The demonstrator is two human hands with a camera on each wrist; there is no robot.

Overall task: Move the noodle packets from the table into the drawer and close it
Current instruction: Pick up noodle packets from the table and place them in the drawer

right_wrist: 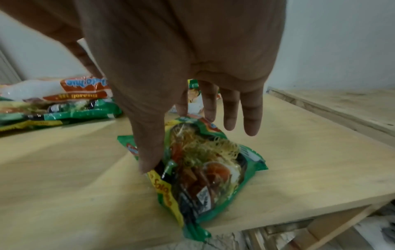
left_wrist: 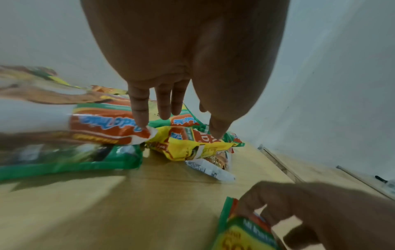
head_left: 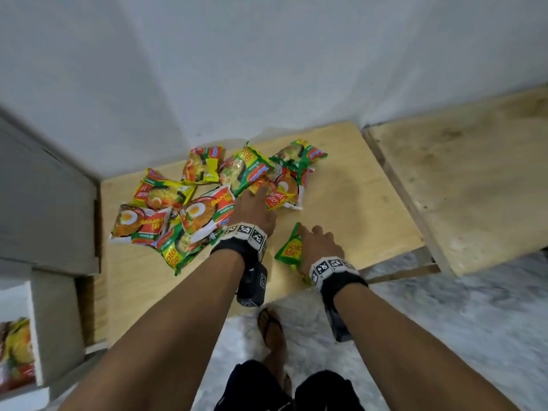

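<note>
Several noodle packets (head_left: 189,209) lie heaped on the back left of the wooden table (head_left: 355,203). My left hand (head_left: 261,192) reaches over them with straight fingers; its thumb tip touches a yellow-and-red packet (head_left: 281,194), shown crumpled in the left wrist view (left_wrist: 188,147). A green packet (head_left: 292,249) stands apart near the table's front edge, tilted up on its side. My right hand (head_left: 308,232) pinches that green packet (right_wrist: 205,169), thumb on one side and forefinger at its top edge. The open drawer (head_left: 56,321) at the lower left holds some packets (head_left: 16,354).
A grey cabinet (head_left: 44,203) stands left of the table, above the drawer. A second wooden board (head_left: 474,173) adjoins the table on the right. A white wall runs behind. My sandalled foot (head_left: 272,336) is on the marbled floor before the table.
</note>
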